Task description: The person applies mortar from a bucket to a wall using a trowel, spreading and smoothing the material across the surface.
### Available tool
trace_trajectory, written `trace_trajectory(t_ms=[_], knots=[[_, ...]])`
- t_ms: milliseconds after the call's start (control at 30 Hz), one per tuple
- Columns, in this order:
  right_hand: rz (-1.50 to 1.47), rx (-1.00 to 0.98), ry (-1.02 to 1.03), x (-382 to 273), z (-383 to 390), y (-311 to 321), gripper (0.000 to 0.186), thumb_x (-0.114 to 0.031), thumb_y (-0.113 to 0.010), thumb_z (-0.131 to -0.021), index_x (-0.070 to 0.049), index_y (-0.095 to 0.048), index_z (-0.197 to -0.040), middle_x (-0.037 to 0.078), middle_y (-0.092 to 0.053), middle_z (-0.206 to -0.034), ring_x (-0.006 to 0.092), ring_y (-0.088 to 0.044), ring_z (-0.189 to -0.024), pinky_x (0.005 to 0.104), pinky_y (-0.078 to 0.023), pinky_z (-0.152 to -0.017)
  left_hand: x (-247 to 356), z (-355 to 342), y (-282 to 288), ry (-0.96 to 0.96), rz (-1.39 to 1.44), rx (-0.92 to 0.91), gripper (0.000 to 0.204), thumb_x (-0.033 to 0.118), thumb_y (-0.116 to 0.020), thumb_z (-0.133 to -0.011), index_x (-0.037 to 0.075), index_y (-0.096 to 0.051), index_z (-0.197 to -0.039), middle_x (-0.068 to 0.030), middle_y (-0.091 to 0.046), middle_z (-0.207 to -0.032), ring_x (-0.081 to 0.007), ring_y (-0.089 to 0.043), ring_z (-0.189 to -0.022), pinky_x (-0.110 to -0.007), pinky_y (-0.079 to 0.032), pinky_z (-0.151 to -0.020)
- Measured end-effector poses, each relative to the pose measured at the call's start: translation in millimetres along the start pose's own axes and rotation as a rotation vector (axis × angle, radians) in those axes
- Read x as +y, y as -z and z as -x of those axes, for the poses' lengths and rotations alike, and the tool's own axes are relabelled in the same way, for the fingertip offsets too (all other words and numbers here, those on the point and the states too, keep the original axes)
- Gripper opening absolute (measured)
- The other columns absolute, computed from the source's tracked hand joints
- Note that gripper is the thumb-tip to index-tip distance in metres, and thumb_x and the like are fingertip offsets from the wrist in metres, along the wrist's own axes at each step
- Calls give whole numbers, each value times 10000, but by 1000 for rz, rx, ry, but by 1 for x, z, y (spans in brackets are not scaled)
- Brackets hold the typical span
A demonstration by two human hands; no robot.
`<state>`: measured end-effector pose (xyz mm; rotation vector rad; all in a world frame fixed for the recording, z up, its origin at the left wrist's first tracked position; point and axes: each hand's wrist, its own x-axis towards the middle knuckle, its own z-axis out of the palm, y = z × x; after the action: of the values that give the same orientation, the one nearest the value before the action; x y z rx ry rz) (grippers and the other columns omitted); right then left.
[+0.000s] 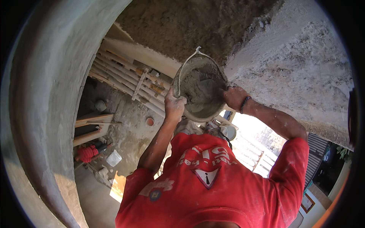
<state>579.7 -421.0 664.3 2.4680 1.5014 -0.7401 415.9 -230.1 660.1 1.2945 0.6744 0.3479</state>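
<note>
Clamped left hand (175, 105) on bucket (205, 116) rim; set right hand (235, 98) opposite, couldn't tell if closed. Likely scooping mortar (197, 84) between; probably needed steady bucket next.

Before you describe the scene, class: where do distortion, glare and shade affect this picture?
Head view: the pale wall at left curves along the black fisheye border; glare washes out the bright patch below the right forearm; shade dims the bucket, though the mortar inside shows its texture.
</note>
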Motion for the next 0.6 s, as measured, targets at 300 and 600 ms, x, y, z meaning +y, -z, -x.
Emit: trace_trajectory(t_ms=[300,600], knots=[[-899,162,77,-4,-23,-143,433,-166,-597,-758,-151,-577,-1190,221,-653,-896,402,-631,-861,476,-516,-774,-12,-10,-9,-49,-158,-54,518,-54,-471,-683,-39,-527,-1198,-105,-656,-969,-158,-607,-858,-267,-472,-814],[-869,182,113,-22,14,-34,395,-132,-615,-753,-112,-582,-1146,176,-654,-869,325,-638,-826,422,-512,-734,2,1,12,86,66,79,575,-110,-464,-664,-30,-491,-1232,-63,-615,-941,-133,-555,-753,-240,-463,-686]])
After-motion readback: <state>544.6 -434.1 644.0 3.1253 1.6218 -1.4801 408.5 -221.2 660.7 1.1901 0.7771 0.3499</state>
